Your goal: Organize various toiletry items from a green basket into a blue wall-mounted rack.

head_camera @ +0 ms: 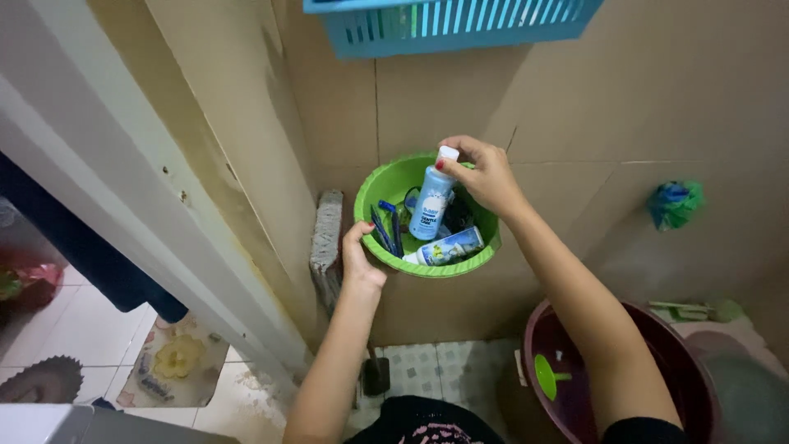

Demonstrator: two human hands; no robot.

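Near the centre of the frame, a green plastic basin (386,185) was held against the tan wall tiles, and both hands worked at it. The right hand (485,174) was clamped by its fingertips on the white cap of a light-blue bottle (431,201), which stood upright inside the basin, directly below the hand. The left hand (359,259) was closed on the basin's lower left rim, thumb inside and fingers beneath, supporting it. A second bottle (448,248) lay on its side along the basin's lower wall, just beside the upright one, with dark blue handled items (388,228) leaning at the left.

Risk assessment: the grip on the light-blue bottle was by the cap only, so the bottle could probably swing or slip and knock the lying bottle. The basin appeared to rest mainly on the left hand; a slackened hold would likely tip its contents towards the maroon tub (682,362) and the floor tiles (427,366) at lower right.

A blue slatted basket (460,25) hung at the upper edge.
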